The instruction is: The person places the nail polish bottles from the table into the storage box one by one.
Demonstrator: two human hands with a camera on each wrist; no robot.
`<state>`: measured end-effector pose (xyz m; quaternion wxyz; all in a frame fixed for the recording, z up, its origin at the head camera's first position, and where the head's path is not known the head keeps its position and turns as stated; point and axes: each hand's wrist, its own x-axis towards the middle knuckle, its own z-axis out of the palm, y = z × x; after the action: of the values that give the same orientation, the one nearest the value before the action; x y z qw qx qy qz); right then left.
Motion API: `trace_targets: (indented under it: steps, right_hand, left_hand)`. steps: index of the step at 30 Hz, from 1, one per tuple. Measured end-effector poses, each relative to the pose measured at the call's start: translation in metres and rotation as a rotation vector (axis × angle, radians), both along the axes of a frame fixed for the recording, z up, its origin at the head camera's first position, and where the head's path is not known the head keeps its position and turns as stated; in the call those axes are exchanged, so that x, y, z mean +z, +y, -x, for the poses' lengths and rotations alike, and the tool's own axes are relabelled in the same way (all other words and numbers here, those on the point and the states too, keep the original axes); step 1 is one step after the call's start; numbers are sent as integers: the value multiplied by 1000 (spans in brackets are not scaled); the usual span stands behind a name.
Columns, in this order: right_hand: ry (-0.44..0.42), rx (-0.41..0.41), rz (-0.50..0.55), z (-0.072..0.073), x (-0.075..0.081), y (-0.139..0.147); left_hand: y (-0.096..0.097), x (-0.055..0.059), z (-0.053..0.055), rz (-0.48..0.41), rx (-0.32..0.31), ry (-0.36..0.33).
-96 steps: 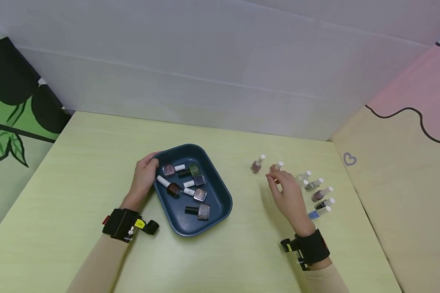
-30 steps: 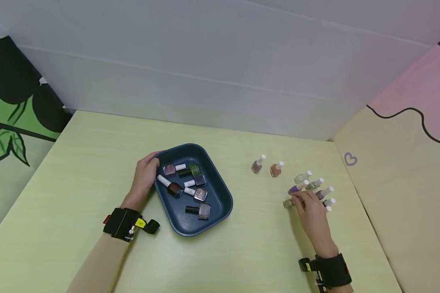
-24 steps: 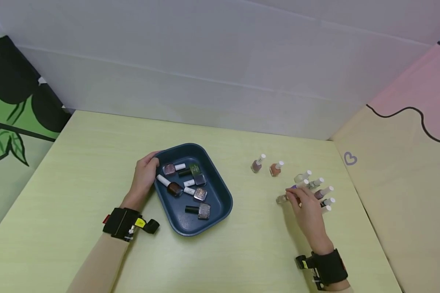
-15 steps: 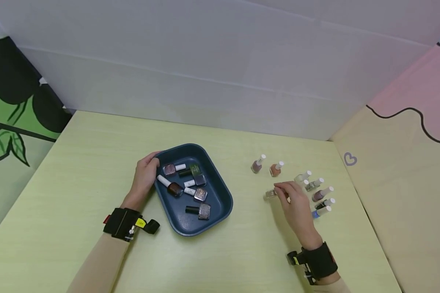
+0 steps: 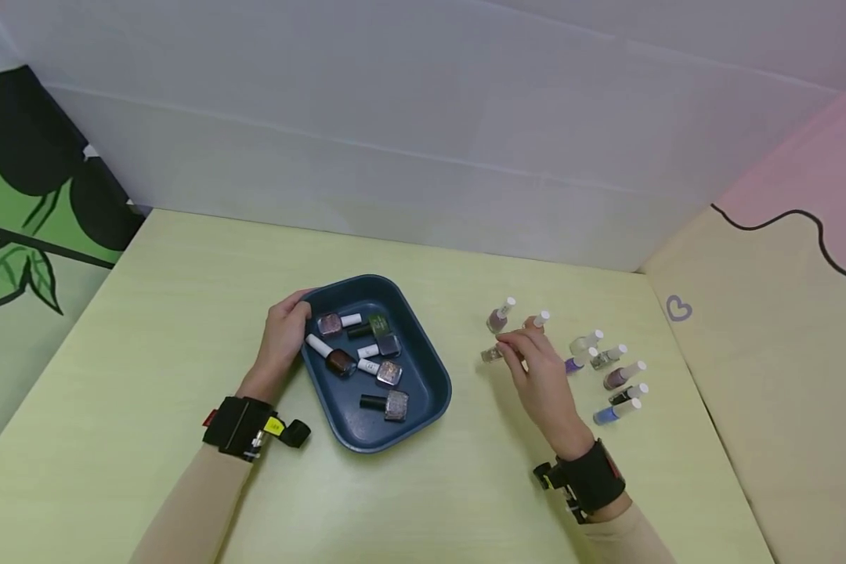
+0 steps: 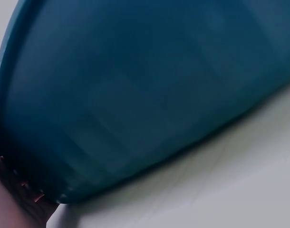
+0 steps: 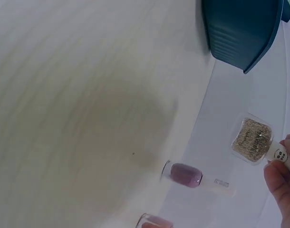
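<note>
Head: held bottle (image 5: pixel 491 355) beyond tray rim (image 5: pixel 448 385)

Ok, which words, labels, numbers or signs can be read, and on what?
No words or numbers readable.
Held bottle: print blurred; cap bears a round mark.
Purple bottle: cap label too blurred.
Tray bottles: too small.
Yellow wrist tags: too small.
Right wall: drawn heart.
</note>
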<state>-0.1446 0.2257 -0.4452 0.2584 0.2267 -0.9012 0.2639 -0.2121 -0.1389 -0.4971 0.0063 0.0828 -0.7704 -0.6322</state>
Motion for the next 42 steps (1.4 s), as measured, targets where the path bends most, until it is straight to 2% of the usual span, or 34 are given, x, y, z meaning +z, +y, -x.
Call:
trace_targets:
  steps: [3,8,11,18,22,25,30,38,42]
  right_hand:
    - [1,34,-6,4,8,-10]
    - [63,125,-70,13,26,-31]
    - [82,218,-131,15,38,-45]
    - [32,387,-321,14,68,-83]
    - [27,488,-430,12,79,-104]
    - [27,556,-511,12,79,-119]
    - [-7,640,-642,9,70,-138]
    - [-136,738,-845,-1,56,-160]
    - [-191,769,-897,0,48,-168]
  left_hand:
    - [0,1,-1,-4,-4,1]
    - [-1,3,-1,-10,-10,13]
    - [-1,3,-1,-9,-8,15]
    - [-1,3,-2,-18,-15,15]
    - [-1,2,-2,-17,-19,21]
    - [0,2,-2,-13,-14,17]
    - [2,2,-1,-11,-3,-1]
    - [0,1,-1,3,-8,21]
    - [0,0,-1,0,-11,23]
